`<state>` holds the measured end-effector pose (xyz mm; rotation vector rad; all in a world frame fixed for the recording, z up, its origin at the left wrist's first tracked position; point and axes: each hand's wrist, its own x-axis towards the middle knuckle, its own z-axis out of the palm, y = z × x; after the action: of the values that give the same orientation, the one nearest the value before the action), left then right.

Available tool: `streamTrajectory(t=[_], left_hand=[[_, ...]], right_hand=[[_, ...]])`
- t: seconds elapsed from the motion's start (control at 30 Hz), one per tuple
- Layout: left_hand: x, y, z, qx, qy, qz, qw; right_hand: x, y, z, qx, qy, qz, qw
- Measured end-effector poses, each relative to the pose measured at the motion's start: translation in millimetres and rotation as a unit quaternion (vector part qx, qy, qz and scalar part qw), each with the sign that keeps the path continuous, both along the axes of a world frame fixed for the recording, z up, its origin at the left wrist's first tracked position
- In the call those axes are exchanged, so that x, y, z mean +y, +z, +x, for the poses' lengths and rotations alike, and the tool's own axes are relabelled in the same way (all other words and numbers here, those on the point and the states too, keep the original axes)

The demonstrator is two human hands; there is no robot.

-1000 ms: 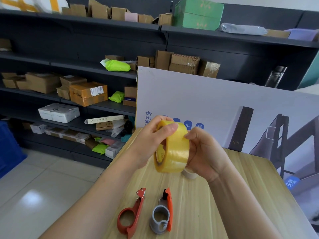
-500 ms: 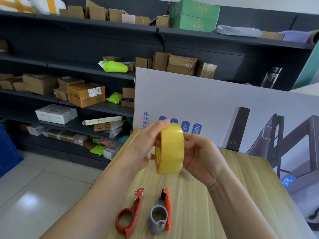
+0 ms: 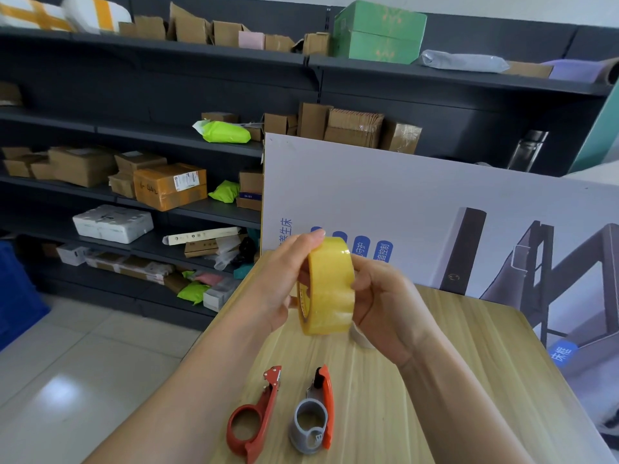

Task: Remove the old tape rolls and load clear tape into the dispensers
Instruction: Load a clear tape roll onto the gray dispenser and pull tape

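I hold a yellowish clear tape roll [image 3: 330, 288] upright above the wooden table [image 3: 469, 346], its edge facing me. My left hand [image 3: 279, 283] grips its left face, thumb over the top rim. My right hand [image 3: 385, 303] holds the right face. On the table near me lie two dispensers: a red frame [image 3: 253, 418] lying flat with an empty ring, and a red handle with a grey drum [image 3: 313, 418], no tape on it. A pale roll [image 3: 360, 338] peeks out under my right hand, mostly hidden.
A large white printed board [image 3: 418, 209] stands along the table's far edge. Dark shelves [image 3: 150, 209] with cardboard boxes and green parcels fill the back and left. Tiled floor [image 3: 67, 380] lies left of the table; a blue crate [image 3: 16, 293] sits at the far left.
The roll has turned in my hands from a slanted pose to nearly edge-on and upright. Both hands stay on it. The dispensers have not moved.
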<state>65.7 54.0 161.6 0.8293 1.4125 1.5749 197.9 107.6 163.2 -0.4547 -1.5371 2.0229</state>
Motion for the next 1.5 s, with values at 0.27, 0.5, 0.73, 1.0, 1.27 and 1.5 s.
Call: streamTrajectory(t=[0.27, 0.5, 0.73, 1.0, 1.27, 1.5], left_hand=[[-3.7, -4.0, -8.1, 0.22, -0.005, 0.059, 0.974], [-8.6, 14.3, -29.4, 0.522, -0.114, 0.092, 0.84], [-8.8, 21.7, -26.7, 0.512, -0.111, 0.111, 0.845], [-2.9, -6.5, -20.6, 0.655, -0.039, 0.218, 0.723], [-0.3, -30.2, -10.8, 0.681, 0.033, 0.238, 0.691], [1.5, -26.6, -11.2, 0.5, -0.029, 0.099, 0.86]], right_hand=[[-5.9, -3.2, 8.1, -0.089, -0.011, 0.132, 0.987], [-7.5, -5.7, 8.4, -0.135, -0.01, 0.168, 0.976], [-5.3, -10.6, 7.2, -0.186, 0.01, 0.21, 0.96], [-0.5, -17.5, 10.6, -0.154, 0.039, 0.125, 0.979], [7.8, -20.7, 12.0, -0.176, 0.031, 0.073, 0.981], [11.5, -21.9, 13.0, -0.246, -0.006, 0.164, 0.955]])
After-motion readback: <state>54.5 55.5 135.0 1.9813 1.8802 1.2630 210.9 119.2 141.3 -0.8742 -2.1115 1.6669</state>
